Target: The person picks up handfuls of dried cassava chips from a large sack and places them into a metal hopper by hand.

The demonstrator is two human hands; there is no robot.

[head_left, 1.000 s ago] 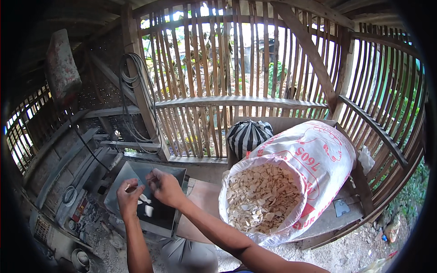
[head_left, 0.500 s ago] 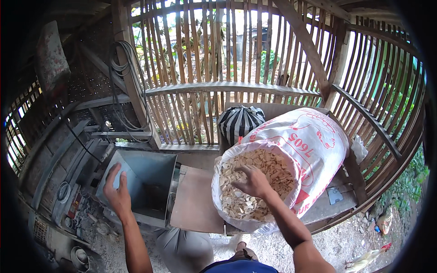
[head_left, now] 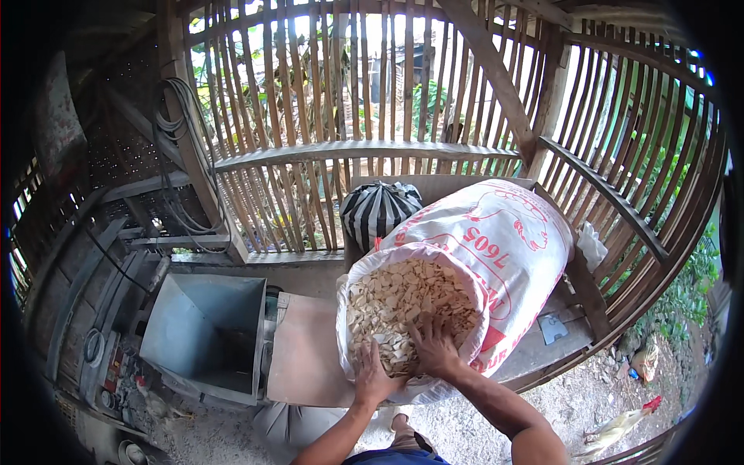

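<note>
A large white sack (head_left: 508,232) with red print lies tilted on the bench, its rolled mouth facing me. Pale, dry, flat chips (head_left: 403,294) fill the mouth; they look like dried root slices. At the near left of the opening, my left hand (head_left: 377,378) rests against the chips with its fingers stretched out. My right hand (head_left: 436,349) is to the right of it, fingers spread and their tips among the chips. Neither hand is closed around anything I can see. Left of the sack stands a square grey metal hopper (head_left: 205,333), its inside dark at the bottom.
A flat brown board (head_left: 310,349) spans between hopper and sack. Behind the sack sits a black-and-white striped bag (head_left: 380,213). A filled grey sack (head_left: 298,428) stands below the board. Slatted wooden walls surround the bench, and a white chicken (head_left: 624,428) is on the ground at right.
My left hand has moved right from over the hopper to the sack's mouth. My right hand has come down nearer into the chips. The whole view has shifted slightly.
</note>
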